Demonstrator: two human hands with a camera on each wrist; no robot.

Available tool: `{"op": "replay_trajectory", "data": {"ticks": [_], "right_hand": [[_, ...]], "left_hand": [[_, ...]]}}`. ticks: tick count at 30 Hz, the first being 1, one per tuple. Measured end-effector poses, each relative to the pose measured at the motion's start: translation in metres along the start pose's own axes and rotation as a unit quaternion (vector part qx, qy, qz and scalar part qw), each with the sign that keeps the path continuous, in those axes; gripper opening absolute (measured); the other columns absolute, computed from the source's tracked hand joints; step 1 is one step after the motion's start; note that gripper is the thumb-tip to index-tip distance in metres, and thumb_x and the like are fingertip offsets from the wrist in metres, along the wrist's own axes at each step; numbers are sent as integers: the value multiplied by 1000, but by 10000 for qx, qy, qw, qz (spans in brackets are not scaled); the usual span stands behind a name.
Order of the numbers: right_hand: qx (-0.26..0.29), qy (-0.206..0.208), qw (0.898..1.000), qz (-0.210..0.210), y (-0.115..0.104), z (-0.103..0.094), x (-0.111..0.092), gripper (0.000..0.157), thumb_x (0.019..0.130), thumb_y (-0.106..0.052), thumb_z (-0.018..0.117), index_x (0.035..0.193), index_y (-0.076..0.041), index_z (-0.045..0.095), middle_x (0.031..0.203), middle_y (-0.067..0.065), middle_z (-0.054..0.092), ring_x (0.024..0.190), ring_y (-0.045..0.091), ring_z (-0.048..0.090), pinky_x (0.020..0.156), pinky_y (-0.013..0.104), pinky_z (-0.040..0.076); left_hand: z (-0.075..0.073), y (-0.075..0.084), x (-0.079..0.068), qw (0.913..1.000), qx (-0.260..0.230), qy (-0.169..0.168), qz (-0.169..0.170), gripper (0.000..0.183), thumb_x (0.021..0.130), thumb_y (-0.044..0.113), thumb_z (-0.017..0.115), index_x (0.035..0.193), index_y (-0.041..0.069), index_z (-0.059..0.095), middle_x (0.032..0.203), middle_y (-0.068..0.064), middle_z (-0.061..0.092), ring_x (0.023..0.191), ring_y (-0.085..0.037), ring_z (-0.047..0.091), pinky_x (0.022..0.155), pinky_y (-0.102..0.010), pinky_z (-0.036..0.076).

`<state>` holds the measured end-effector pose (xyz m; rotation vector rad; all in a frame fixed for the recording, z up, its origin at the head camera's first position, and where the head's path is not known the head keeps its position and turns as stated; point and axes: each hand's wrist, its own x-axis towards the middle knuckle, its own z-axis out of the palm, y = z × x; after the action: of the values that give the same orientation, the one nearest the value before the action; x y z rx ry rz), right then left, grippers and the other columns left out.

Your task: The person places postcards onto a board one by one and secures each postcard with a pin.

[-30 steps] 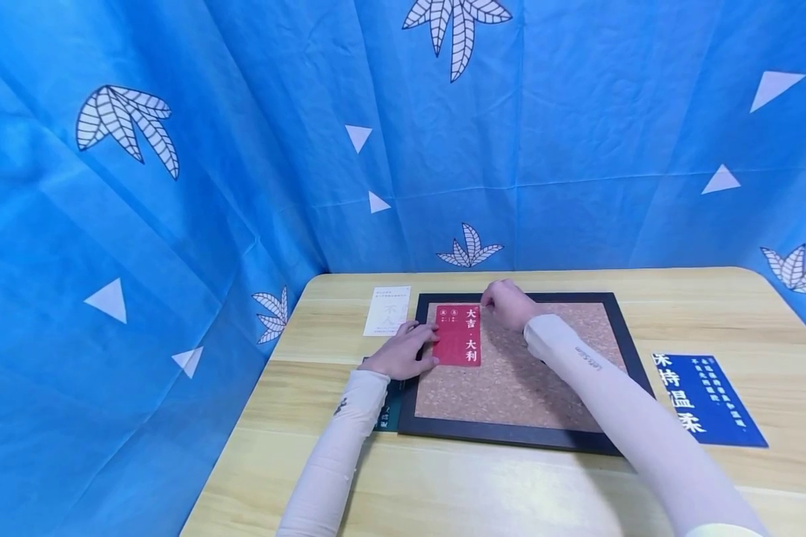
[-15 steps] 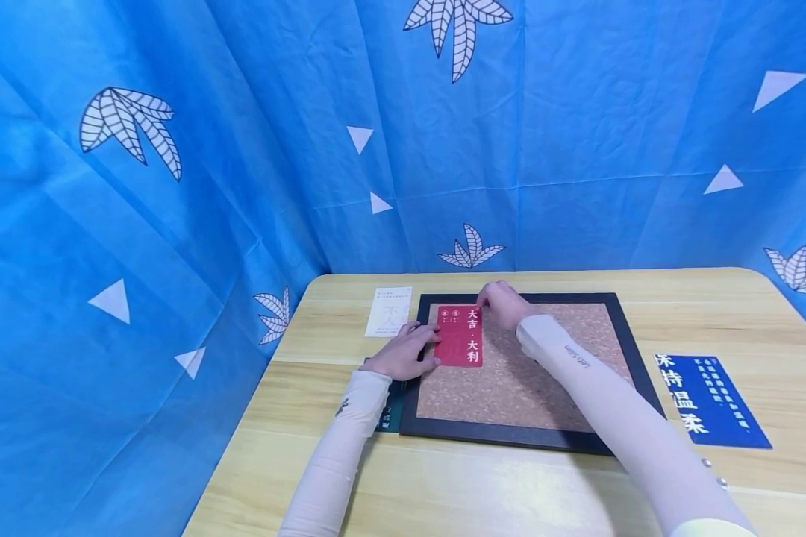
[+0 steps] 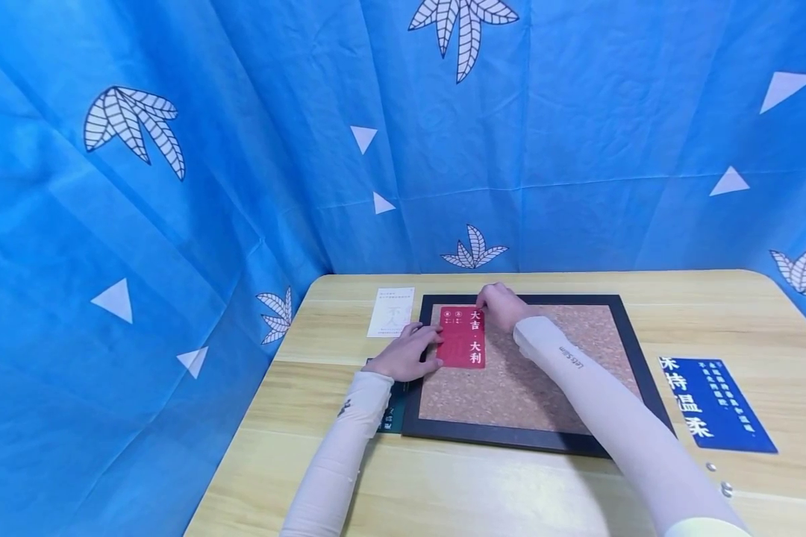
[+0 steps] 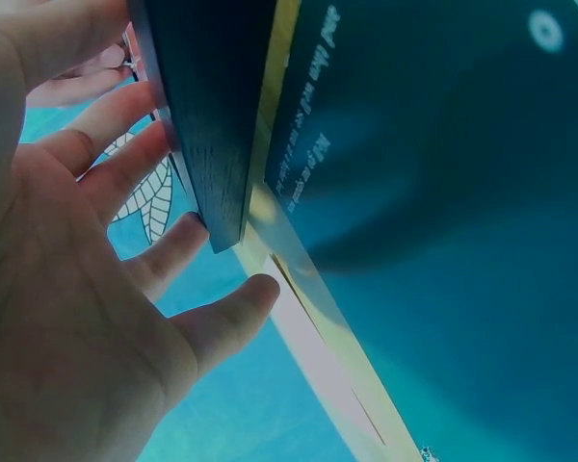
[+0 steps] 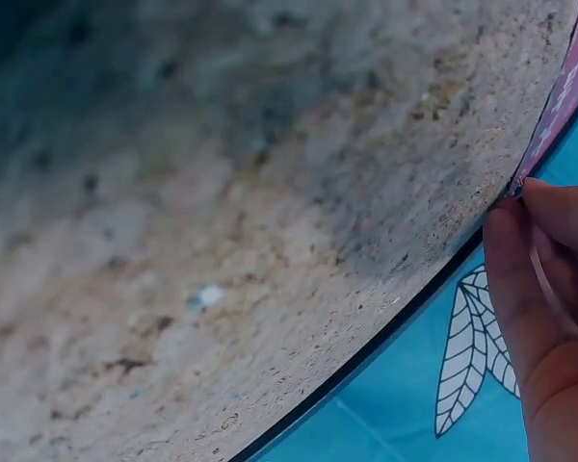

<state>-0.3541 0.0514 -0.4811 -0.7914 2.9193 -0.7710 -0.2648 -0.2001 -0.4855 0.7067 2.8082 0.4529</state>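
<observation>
A red card (image 3: pixel 458 339) with white characters lies on the upper left of a black-framed cork board (image 3: pixel 504 403). My left hand (image 3: pixel 406 353) rests across the frame's left side, fingertips on the card's left edge. In the left wrist view, the fingers of that left hand (image 4: pixel 106 250) are spread and extended beside the black frame (image 4: pixel 207 125). At the card's top right corner, my right hand (image 3: pixel 501 306) has thumb and forefinger together. The right wrist view shows these fingers pinching a small shiny pin (image 5: pixel 515 189) against the card's corner; the fingertips hide most of it.
A white card (image 3: pixel 391 312) lies left of the board. Partly under my left hand is a dark green card (image 3: pixel 393 409). A blue card (image 3: pixel 717 405) lies to the right, with small silver tack-like pieces (image 3: pixel 726 489) nearer me. Blue curtain (image 3: pixel 403 112) hangs behind the table.
The right hand has shifted slightly left onto the card's top right corner, its forearm swinging left and uncovering the silver pieces. The left hand keeps its place on the card.
</observation>
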Motion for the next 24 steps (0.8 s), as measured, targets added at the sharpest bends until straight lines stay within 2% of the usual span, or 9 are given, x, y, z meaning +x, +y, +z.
{"op": "replay_trajectory", "data": {"ticks": [8,12,17,24], "right_hand": [[-319,-134,9993,172,-3,2,1,25,92,9,61,106,-1,79,113,18,76,109,34,71,96,45,60],[-461,-187,9984,258,-7,2,2,23,90,10,64,101,-3,79,106,15,76,100,30,72,91,41,61],[-638,-226,9976,165,-11,2,3,22,88,12,66,90,-5,79,92,12,76,84,23,72,80,36,62],[-885,-220,9958,62,-11,6,5,19,87,12,68,94,-4,76,94,12,75,86,24,71,81,36,62]], "left_hand": [[0,0,1,10000,55,2,68,47,100,35,66,142,16,57,167,-1,38,156,-34,26,125,-51,36],[0,0,2,10000,29,4,82,47,100,35,65,142,16,56,167,-1,38,156,-34,26,125,-51,36],[0,-1,2,10000,1,5,44,48,100,35,65,144,17,56,168,-1,37,156,-33,26,125,-50,36],[-1,-1,3,10000,3,-40,81,48,101,34,65,144,15,56,168,-2,36,156,-34,26,125,-51,35]]}}
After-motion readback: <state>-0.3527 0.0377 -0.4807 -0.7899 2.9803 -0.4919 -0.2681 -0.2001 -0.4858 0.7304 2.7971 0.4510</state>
